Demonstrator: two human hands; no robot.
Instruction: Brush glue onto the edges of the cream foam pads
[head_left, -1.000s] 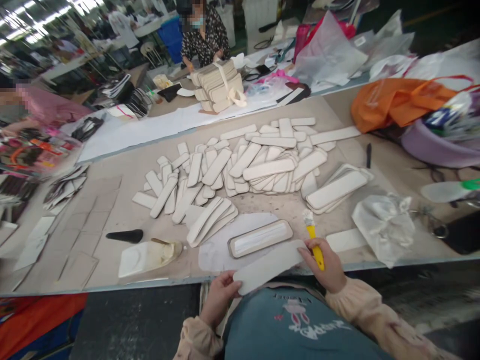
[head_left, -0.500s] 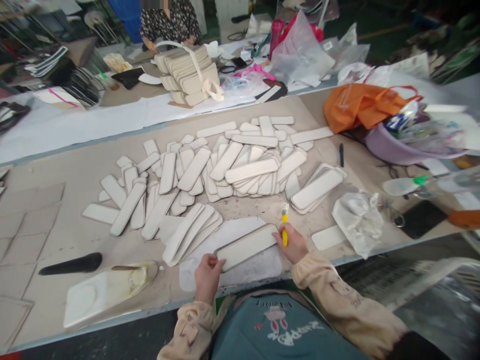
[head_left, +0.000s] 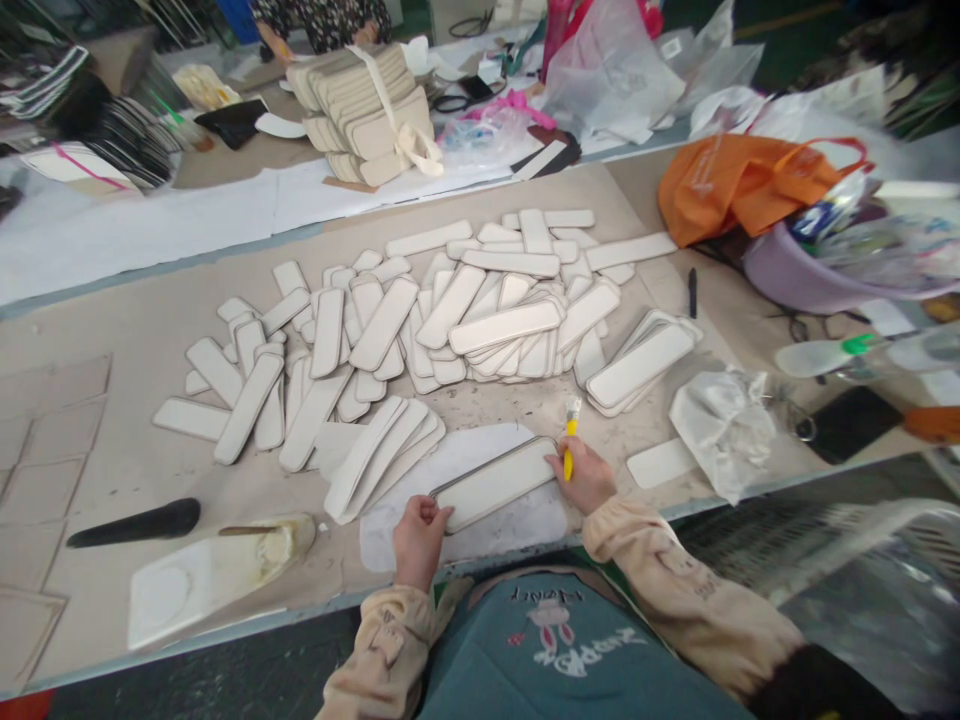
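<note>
A long cream rounded pad (head_left: pixel 496 482) lies on a white sheet (head_left: pixel 465 490) near the table's front edge. My left hand (head_left: pixel 418 535) pinches the pad's left end with curled fingers. My right hand (head_left: pixel 585 478) presses on the pad's right end while it grips a yellow-handled brush (head_left: pixel 571 436), bristles pointing away from me. Behind the pad spreads a big heap of the same cream pads (head_left: pixel 420 325), with a fanned stack (head_left: pixel 379 455) just left of my hands and a neat stack (head_left: pixel 641 362) to the right.
A white glue tray (head_left: pixel 202 575) and a black tool (head_left: pixel 135 523) lie at the front left. To the right are a crumpled plastic bag (head_left: pixel 724 428), a phone (head_left: pixel 847 422), a purple basin (head_left: pixel 825 280) and an orange bag (head_left: pixel 742 180). A tied bundle of pads (head_left: pixel 367 110) stands at the far side.
I brought the pad from my lap onto the piece on the white sheet; both hands now press its ends there. The view has tilted down and shifted.
</note>
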